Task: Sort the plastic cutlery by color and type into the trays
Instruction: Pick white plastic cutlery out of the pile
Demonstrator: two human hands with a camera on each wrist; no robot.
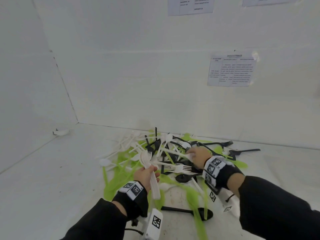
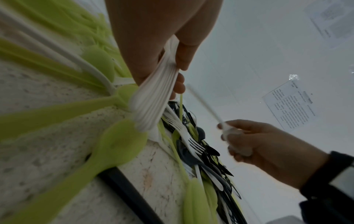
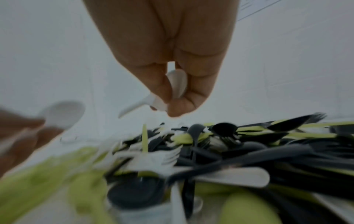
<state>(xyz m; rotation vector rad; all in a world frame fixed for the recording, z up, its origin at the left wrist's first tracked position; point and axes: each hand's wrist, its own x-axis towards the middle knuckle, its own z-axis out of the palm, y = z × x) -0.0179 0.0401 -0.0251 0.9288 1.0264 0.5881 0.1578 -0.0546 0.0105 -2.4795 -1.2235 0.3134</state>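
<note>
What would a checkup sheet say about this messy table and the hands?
Surface: white table, speckled close up.
Job's things: mixed pile of white, green and black cutlery; no trays seen.
Clutter: nothing seen beyond the pile.
Hands: left hand grips a bundle of white forks; right hand pinches one white piece.
Cables: black cord at the right wrist.
Surroundings: white walls, taped paper sheets.

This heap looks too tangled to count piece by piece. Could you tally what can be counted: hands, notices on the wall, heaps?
Hands: 2. The left hand grips white forks, the right hand pinches one white piece.
Printed sheets on the wall: 3.
Cutlery heap: 1, a mix of white, green and black.
Total: 6.
</note>
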